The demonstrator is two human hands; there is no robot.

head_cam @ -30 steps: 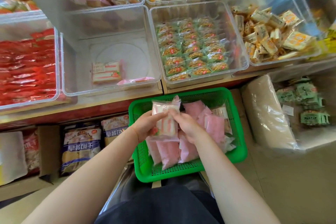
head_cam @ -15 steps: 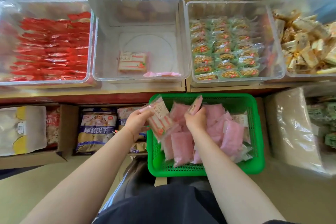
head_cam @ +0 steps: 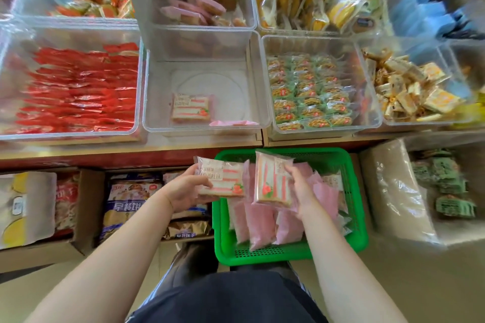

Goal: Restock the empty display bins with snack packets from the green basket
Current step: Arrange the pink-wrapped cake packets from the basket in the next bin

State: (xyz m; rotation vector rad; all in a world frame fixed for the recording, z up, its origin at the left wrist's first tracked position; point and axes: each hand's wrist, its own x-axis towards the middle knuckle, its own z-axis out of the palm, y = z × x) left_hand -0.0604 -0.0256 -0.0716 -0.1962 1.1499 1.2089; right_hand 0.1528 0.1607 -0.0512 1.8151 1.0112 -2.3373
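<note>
Left hand: left hand (head_cam: pixel 183 191) grips one strawberry-cake pkt (head_cam: pixel 221 179) by its near edge, thumb over the front, fingers curled underneath; pkt lies label-up, level, just off the left rim of the green basket (head_cam: pixel 288 254)
Right hand: right hand (head_cam: pixel 301 186) pinches a 2nd pkt (head_cam: pixel 273 181) along its right edge, pkt stands upright over the basket's far half, print facing the camera
Why held so: prob one pkt per hand to move two per trip; label-up on the left matches the pkt already lying in the bin, so likely meant to go down same way
Target bin: clear bin (head_cam: pixel 258 78) dead ahead on the shelf, nearly bare; one cake pkt (head_cam: pixel 191 107) near its front wall, a pink wrapper (head_cam: pixel 233 122) in the front right corner
Basket: sits below the shelf's front edge, w/ more pink pkts (head_cam: pixel 262 223) piled inside, so plenty left to shift
Arms: both forearms reach fwd from the lap, elbows low, wrists roughly level; hands near each other but apart
Neighbours: red pkts bin (head_cam: pixel 78 92) to the left and green pkts bin (head_cam: pixel 309 94) to the right look full, no need there
Next, my guess: lift both fwd over the bin's front wall
</note>
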